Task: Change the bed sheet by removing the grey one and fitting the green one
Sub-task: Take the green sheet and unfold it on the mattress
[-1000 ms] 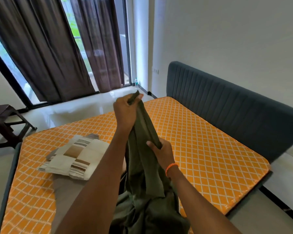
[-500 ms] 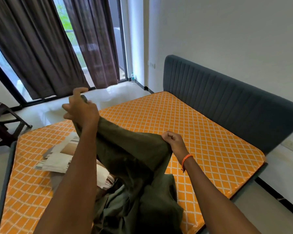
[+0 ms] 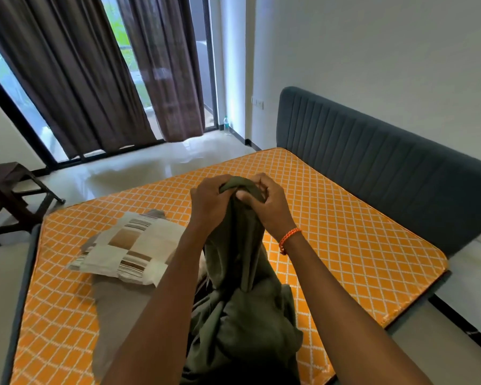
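Observation:
The olive-green sheet (image 3: 242, 301) hangs bunched from both hands over the bare orange diamond-patterned mattress (image 3: 345, 232). My left hand (image 3: 208, 201) and my right hand (image 3: 270, 201) grip its top edge side by side, fingers curled round the cloth. The rest of the sheet piles up on the mattress near me. A grey cloth (image 3: 120, 315), which looks like the grey sheet, lies flat on the mattress under my left arm, partly hidden.
A striped beige and brown pillow (image 3: 131, 251) lies on the mattress at the left. The dark padded headboard (image 3: 386, 162) runs along the right wall. A dark wooden stool (image 3: 9, 195) stands at far left. Brown curtains (image 3: 75, 73) cover the window; a bottle (image 3: 227, 125) stands on the floor.
My hands were spread apart with the sheet stretched between them; now they have come together at its top edge, above the middle of the mattress.

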Motion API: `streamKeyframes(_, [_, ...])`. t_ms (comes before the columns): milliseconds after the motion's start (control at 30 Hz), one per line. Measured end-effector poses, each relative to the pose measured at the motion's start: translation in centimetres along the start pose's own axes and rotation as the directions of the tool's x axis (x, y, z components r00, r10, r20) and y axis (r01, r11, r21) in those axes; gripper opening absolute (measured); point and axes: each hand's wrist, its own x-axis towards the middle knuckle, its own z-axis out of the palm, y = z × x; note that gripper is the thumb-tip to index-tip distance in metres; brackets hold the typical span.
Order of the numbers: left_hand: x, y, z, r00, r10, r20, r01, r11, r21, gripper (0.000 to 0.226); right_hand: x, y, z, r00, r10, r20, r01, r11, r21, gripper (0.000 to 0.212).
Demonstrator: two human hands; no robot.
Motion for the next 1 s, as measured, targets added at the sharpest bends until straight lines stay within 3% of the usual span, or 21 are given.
streamKeyframes(133, [0.2, 0.8, 0.6, 0.991, 0.000, -0.135, 0.001, 1.000, 0.007, 0.030, -3.8, 5.1, 1.1, 0.986, 0.113, -0.124, -0.131, 0.980, -0.149, 0.037])
streamKeyframes(267, [0.2, 1.6, 0.7, 0.959, -0.029, -0.280, 0.019, 0.999, -0.037, 0.032, -9.2, 11.3, 1.5, 0.921, 0.362, -0.141, -0.388, 0.878, -0.281, 0.025])
streamKeyframes(333, [0.3, 2.2, 0.7, 0.951, -0.018, -0.308, 0.005, 0.999, -0.043, 0.031, -11.6, 12.9, 1.9, 0.876, 0.470, -0.107, -0.481, 0.837, -0.260, 0.016])
streamKeyframes(433, [0.6, 2.8, 0.8, 0.953, 0.012, -0.302, -0.018, 1.000, -0.018, 0.030, -12.9, 11.6, 3.2, 0.888, 0.460, -0.011, -0.459, 0.882, -0.109, 0.013])
streamKeyframes(567, [0.4, 2.7, 1.5, 0.953, -0.007, -0.301, 0.000, 1.000, -0.025, 0.029, -11.3, 8.4, 4.5, 0.915, 0.404, 0.004, -0.403, 0.914, -0.055, 0.029])
streamKeyframes(700, [-0.1, 3.0, 1.6, 0.954, -0.012, -0.300, 0.005, 1.000, -0.024, 0.030, -10.9, 7.7, 5.0, 0.928, 0.370, 0.036, -0.370, 0.929, -0.008, 0.025])
streamKeyframes(767, [-0.1, 3.1, 1.3, 0.950, -0.022, -0.311, 0.017, 1.000, -0.019, 0.029, -12.2, 8.6, 5.2, 0.899, 0.427, 0.099, -0.423, 0.904, -0.059, 0.018])
streamKeyframes(867, [0.0, 2.8, 0.6, 0.939, -0.036, -0.343, 0.040, 0.999, 0.005, 0.027, -14.7, 11.5, 5.5, 0.817, 0.539, 0.205, -0.483, 0.833, -0.270, 0.050])
streamKeyframes(933, [0.0, 2.5, 0.1, 0.925, -0.058, -0.375, 0.067, 0.998, 0.011, 0.026, -15.5, 12.4, 5.3, 0.742, 0.607, 0.286, -0.481, 0.778, -0.403, 0.046])
streamKeyframes(1000, [0.1, 2.3, -0.5, 0.899, -0.097, -0.427, 0.110, 0.994, 0.005, 0.026, -14.9, 12.0, 4.8, 0.743, 0.604, 0.290, -0.429, 0.761, -0.487, 0.042])
